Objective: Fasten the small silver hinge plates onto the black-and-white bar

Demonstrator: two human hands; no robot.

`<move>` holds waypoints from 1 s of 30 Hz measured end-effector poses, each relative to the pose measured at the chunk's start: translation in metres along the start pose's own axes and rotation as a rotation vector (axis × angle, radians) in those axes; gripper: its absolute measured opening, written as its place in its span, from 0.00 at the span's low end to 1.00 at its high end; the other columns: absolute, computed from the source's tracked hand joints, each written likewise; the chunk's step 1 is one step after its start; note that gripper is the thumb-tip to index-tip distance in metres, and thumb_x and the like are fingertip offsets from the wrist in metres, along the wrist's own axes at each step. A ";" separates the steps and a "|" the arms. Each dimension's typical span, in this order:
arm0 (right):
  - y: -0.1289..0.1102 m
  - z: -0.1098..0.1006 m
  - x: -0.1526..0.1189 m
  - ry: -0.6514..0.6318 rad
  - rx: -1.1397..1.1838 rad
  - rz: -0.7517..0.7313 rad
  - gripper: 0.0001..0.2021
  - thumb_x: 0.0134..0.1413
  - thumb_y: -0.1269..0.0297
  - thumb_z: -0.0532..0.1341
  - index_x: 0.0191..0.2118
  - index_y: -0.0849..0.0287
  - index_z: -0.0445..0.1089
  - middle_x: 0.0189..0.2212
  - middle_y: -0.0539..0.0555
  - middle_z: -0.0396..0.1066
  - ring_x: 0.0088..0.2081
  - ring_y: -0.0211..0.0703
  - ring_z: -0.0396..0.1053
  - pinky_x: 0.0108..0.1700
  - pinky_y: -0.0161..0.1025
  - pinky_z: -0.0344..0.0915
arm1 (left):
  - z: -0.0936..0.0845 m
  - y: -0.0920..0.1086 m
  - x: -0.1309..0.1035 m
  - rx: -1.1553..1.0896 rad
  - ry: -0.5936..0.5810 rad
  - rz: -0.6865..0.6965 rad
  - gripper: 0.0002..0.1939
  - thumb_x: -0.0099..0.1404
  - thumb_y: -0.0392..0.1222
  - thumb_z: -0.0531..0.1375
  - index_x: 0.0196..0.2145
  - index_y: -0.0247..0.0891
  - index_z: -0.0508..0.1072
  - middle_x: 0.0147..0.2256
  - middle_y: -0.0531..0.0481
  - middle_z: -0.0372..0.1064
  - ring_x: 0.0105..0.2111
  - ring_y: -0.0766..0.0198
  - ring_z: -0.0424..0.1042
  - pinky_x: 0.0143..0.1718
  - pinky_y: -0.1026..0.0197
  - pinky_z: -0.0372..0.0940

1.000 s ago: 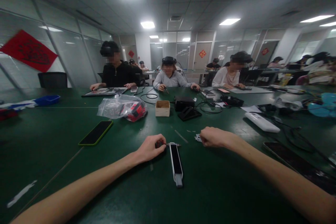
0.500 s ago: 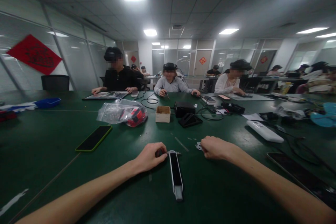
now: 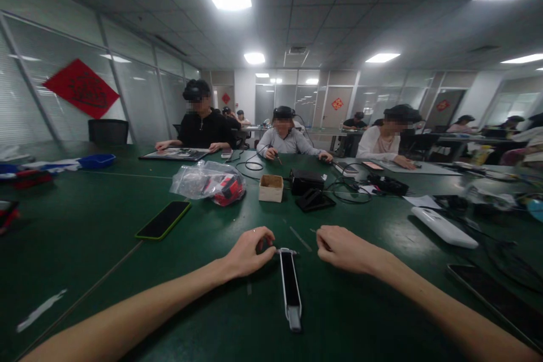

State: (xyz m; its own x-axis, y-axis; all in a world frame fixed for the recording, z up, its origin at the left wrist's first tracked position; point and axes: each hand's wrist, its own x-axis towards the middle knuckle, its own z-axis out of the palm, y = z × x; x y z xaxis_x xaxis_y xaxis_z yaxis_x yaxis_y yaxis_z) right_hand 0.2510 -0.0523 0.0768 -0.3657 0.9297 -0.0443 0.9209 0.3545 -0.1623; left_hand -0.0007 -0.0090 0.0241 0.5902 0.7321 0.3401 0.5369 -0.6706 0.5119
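A slim white-framed device (image 3: 291,283) with a long black face and a grey end lies lengthwise between my hands. Across its far end runs a thin metal rod (image 3: 293,251). My left hand (image 3: 250,251) rests on the table at the left of that end, thumb and index finger curved and apart. Its thumb tip is close to the rod; whether they touch I cannot tell. To the right of the device, my right hand (image 3: 345,248) is closed, knuckles up, resting on the table. Whatever its fingertips hold is hidden.
A green-edged phone (image 3: 163,220) lies at left. Beyond are a plastic bag with red things (image 3: 207,182), a small box (image 3: 271,188) and a black stand (image 3: 314,200). A white device (image 3: 443,227), dark phone (image 3: 494,297) and cables are at right. Several people sit opposite.
The view has swung slightly left. My left index finger has lifted away from the thumb. The small silver piece that showed at my right fingertips is no longer visible.
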 end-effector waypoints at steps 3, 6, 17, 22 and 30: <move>-0.015 0.006 0.004 0.087 0.319 -0.065 0.09 0.57 0.64 0.52 0.33 0.61 0.67 0.32 0.54 0.68 0.31 0.40 0.63 0.32 0.35 0.59 | -0.003 0.006 -0.002 -0.039 0.034 0.018 0.07 0.62 0.41 0.57 0.38 0.36 0.69 0.33 0.51 0.69 0.29 0.65 0.66 0.31 0.64 0.62; -0.028 0.021 0.013 0.095 0.570 -0.063 0.13 0.60 0.59 0.49 0.37 0.60 0.67 0.34 0.52 0.67 0.34 0.40 0.63 0.34 0.35 0.60 | -0.006 0.015 -0.004 -0.089 0.019 0.071 0.08 0.63 0.43 0.58 0.39 0.37 0.69 0.34 0.51 0.69 0.31 0.65 0.67 0.32 0.64 0.63; -0.043 0.041 0.031 0.101 0.823 -0.117 0.11 0.58 0.60 0.53 0.35 0.62 0.69 0.32 0.51 0.69 0.35 0.40 0.66 0.38 0.35 0.61 | 0.001 0.018 -0.004 -0.125 0.061 0.041 0.06 0.61 0.40 0.61 0.37 0.37 0.71 0.32 0.52 0.70 0.29 0.66 0.66 0.33 0.65 0.62; -0.039 0.037 0.026 0.181 0.696 -0.105 0.11 0.58 0.61 0.54 0.37 0.61 0.70 0.33 0.52 0.70 0.35 0.40 0.66 0.36 0.36 0.61 | -0.002 0.008 -0.002 -0.075 0.031 0.095 0.08 0.63 0.43 0.60 0.38 0.37 0.72 0.35 0.50 0.70 0.31 0.66 0.67 0.33 0.65 0.62; -0.016 0.059 0.010 0.349 0.459 -0.025 0.10 0.58 0.63 0.52 0.39 0.60 0.67 0.37 0.55 0.68 0.38 0.43 0.65 0.41 0.40 0.63 | -0.008 -0.018 -0.001 0.087 -0.076 0.093 0.08 0.64 0.41 0.57 0.37 0.37 0.74 0.33 0.50 0.71 0.30 0.65 0.68 0.34 0.65 0.61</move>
State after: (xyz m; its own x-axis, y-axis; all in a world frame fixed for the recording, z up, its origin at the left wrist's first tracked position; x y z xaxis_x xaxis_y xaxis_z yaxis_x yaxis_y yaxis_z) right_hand 0.2245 -0.0550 0.0208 -0.2487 0.9271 0.2804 0.7308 0.3696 -0.5739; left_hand -0.0152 0.0033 0.0207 0.6819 0.6574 0.3207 0.5258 -0.7453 0.4099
